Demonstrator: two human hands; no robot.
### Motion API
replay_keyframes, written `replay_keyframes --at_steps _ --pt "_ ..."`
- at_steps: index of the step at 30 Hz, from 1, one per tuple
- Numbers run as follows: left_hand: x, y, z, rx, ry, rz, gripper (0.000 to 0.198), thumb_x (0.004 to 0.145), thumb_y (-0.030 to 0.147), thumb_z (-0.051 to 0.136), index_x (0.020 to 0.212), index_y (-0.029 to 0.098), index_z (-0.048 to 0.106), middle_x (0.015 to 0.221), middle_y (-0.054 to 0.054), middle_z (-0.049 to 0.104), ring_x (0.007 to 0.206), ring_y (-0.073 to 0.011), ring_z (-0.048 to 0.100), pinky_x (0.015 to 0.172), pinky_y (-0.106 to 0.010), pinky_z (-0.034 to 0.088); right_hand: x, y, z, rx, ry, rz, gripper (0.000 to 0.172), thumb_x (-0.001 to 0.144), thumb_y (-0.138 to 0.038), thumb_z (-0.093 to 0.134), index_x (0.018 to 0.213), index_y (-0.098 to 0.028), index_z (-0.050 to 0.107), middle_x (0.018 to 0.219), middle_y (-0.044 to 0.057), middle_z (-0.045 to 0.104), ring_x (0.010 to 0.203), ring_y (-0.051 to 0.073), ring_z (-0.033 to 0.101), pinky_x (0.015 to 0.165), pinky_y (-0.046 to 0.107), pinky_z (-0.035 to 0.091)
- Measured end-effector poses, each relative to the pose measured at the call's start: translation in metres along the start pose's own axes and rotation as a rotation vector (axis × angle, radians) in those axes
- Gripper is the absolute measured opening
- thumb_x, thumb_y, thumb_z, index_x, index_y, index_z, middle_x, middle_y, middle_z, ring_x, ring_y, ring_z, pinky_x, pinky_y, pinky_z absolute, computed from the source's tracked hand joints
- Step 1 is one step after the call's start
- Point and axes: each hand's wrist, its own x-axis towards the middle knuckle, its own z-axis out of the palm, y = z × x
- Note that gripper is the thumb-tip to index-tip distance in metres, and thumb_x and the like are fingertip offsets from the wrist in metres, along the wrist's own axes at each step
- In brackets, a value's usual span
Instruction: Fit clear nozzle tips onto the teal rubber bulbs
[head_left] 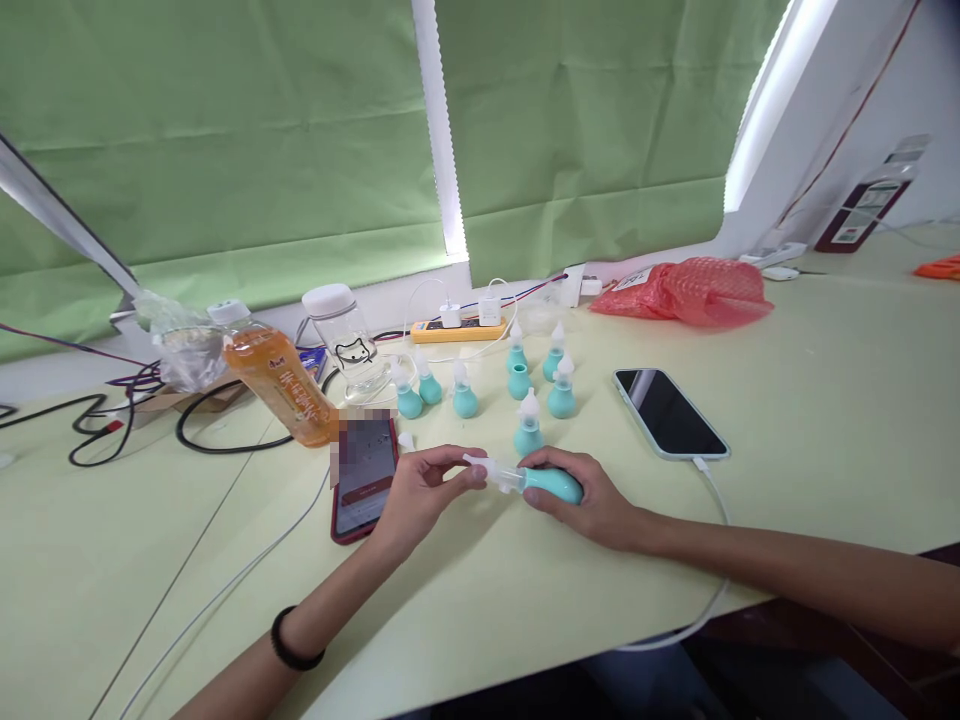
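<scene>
My right hand [592,497] is closed around the teal rubber bulb of a nasal aspirator [553,485], which lies nearly level above the table. At its other end, my left hand [431,487] pinches the whitish, see-through nozzle tip [491,472] between thumb and fingers. Just beyond the hands stands another teal aspirator [529,425] with a clear tip. Several more like it stand farther back, among them a bulb with an open neck [518,381] and no tip. A small white piece [406,441] lies behind my left hand, partly hidden.
A phone in a red case [365,480] lies beside my left hand; a charging phone [670,412] lies to the right. Behind are an orange drink bottle [277,375], a clear jar [349,340], a yellow power strip [459,331] and red bubble wrap [690,290]. Cables cross the table.
</scene>
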Motion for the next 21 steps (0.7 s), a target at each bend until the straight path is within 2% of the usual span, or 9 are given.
replay_keyframes --at_steps 4,7,10,17,21 --pt "-0.002 -0.010 0.005 -0.232 0.044 -0.081 0.016 0.060 0.024 0.068 0.071 0.012 0.066 0.086 -0.006 0.064 0.074 -0.0161 0.059 0.074 -0.031 0.050 -0.001 0.002 0.002 -0.072 0.035 -0.041 0.016 0.073 -0.032 0.053 0.081 -0.018 0.052 0.070 0.001 0.055 0.061 0.013 0.049 0.057 0.024 0.041" --pt "-0.004 -0.015 0.011 -0.295 0.092 -0.103 0.015 0.060 0.024 0.068 0.069 0.012 0.067 0.088 -0.007 0.063 0.076 -0.0158 0.058 0.076 -0.032 0.050 -0.002 0.003 0.003 -0.124 0.054 -0.066 0.015 0.073 -0.032 0.053 0.080 -0.018 0.051 0.068 0.001 0.055 0.059 0.012 0.049 0.055 0.024 0.040" --pt "-0.007 -0.018 0.014 -0.320 0.109 -0.096 0.015 0.061 0.025 0.066 0.071 0.013 0.068 0.087 -0.007 0.063 0.081 -0.0170 0.057 0.078 -0.032 0.049 -0.003 0.003 0.004 -0.171 0.076 -0.097 0.015 0.073 -0.032 0.053 0.080 -0.018 0.051 0.066 0.001 0.055 0.056 0.012 0.048 0.053 0.024 0.040" --pt "-0.010 -0.017 0.012 -0.255 0.019 -0.078 0.019 0.064 0.026 0.064 0.076 0.011 0.068 0.085 -0.009 0.065 0.090 -0.0216 0.055 0.079 -0.033 0.049 -0.006 0.002 0.004 -0.226 0.101 -0.150 0.014 0.072 -0.030 0.054 0.079 -0.018 0.052 0.067 0.002 0.057 0.057 0.013 0.051 0.053 0.025 0.041" --pt "-0.012 -0.016 0.017 -0.275 0.046 -0.058 0.021 0.063 0.028 0.065 0.076 0.013 0.068 0.085 -0.008 0.066 0.099 -0.0241 0.050 0.081 -0.034 0.049 -0.007 0.002 0.005 -0.206 0.129 -0.175 0.013 0.072 -0.029 0.054 0.079 -0.019 0.051 0.067 0.002 0.059 0.057 0.014 0.053 0.053 0.025 0.042"
